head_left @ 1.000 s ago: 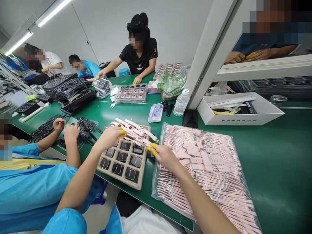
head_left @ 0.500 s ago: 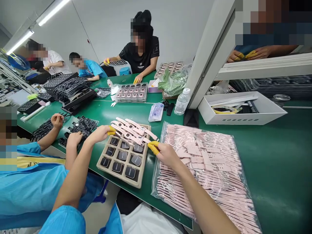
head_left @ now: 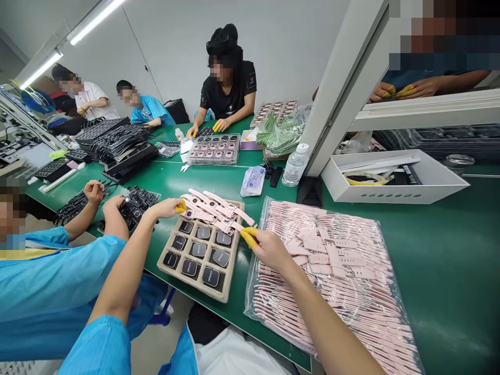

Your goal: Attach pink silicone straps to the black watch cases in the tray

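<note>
**Fingers (head_left: 250, 241) of the right hand (head_left: 271, 247) pinched a pink-strapped watch (head_left: 226, 223) at one end**

Near the centre of the frame, the right thumb and forefinger, both yellow-tipped, appeared pressed together on the strap end of the watch. From them the watch lay toward the upper left, its long axis running from upper left to lower right, roughly in line with the right fingertips. The right hand was the nearer of the two. The left hand (head_left: 166, 208) stood at the left edge of the cluster of similar watches (head_left: 212, 203); whether its fingers gripped a strap could not be told.

The cluster lay across the upper part of a cream tray (head_left: 228, 271), below which nine dark square pieces (head_left: 199, 250) showed in their compartments. To the lower right, a clear bag (head_left: 324, 297) packed with pink straps rested on the green bench (head_left: 441, 271). At left, a co-worker's hands (head_left: 94, 192) were near black watches (head_left: 138, 205).
</note>
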A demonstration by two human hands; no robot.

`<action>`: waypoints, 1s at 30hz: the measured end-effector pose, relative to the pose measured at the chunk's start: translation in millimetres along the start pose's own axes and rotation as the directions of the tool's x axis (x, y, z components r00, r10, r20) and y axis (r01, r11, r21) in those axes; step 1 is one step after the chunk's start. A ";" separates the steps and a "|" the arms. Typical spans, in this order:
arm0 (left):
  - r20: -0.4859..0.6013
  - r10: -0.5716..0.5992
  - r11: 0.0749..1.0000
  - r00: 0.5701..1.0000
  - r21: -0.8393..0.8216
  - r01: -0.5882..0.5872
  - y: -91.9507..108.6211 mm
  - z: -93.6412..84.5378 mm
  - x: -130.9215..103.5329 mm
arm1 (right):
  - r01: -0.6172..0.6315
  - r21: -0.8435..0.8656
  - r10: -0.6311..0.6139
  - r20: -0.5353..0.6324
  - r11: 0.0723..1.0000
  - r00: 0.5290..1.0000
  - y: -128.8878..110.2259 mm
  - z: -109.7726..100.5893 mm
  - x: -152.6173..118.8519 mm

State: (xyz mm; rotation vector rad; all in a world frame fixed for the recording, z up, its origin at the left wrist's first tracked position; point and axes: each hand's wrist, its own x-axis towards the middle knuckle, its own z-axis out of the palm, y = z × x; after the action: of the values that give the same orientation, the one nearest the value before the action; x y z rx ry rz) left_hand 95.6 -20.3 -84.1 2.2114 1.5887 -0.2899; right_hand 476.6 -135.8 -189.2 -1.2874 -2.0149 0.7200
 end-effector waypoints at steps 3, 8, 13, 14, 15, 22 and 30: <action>-0.027 -0.038 0.998 0.999 0.057 0.040 2.9 -2.8 6.3 | 0.003 0.041 -0.003 -0.012 0.999 1.000 0.7 0.6 -0.1; -0.060 -0.065 0.992 0.996 0.107 0.071 4.4 -4.3 13.8 | -0.005 0.064 0.007 -0.032 0.998 0.999 3.0 0.7 -0.4; -0.111 -0.059 0.990 0.992 0.119 0.072 1.8 0.9 12.7 | -0.011 0.100 0.014 -0.036 0.995 0.999 3.5 -0.1 -0.6; -0.138 -0.059 0.989 0.989 0.124 0.077 1.0 3.1 11.8 | -0.013 0.103 0.017 -0.034 0.995 0.999 3.2 -0.4 -0.6; -0.170 -0.062 0.988 0.983 0.131 0.085 0.0 5.5 10.6 | -0.016 0.103 0.020 -0.032 0.995 0.999 2.8 -0.8 -0.6; -0.391 -0.109 0.973 0.914 0.147 0.179 13.3 24.9 -7.9 | -0.024 0.037 0.023 0.013 0.999 1.000 -1.9 -4.9 0.1; -0.319 0.322 0.942 0.892 0.205 -0.266 149.3 82.6 -58.0 | -0.033 -0.020 0.034 0.016 0.999 0.999 0.2 -13.1 1.5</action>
State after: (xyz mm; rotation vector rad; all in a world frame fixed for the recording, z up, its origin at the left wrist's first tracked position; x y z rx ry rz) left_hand 222.1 -146.9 -105.9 2.7054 1.3977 0.0768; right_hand 486.1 -132.9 -180.5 -1.3335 -2.0226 0.7299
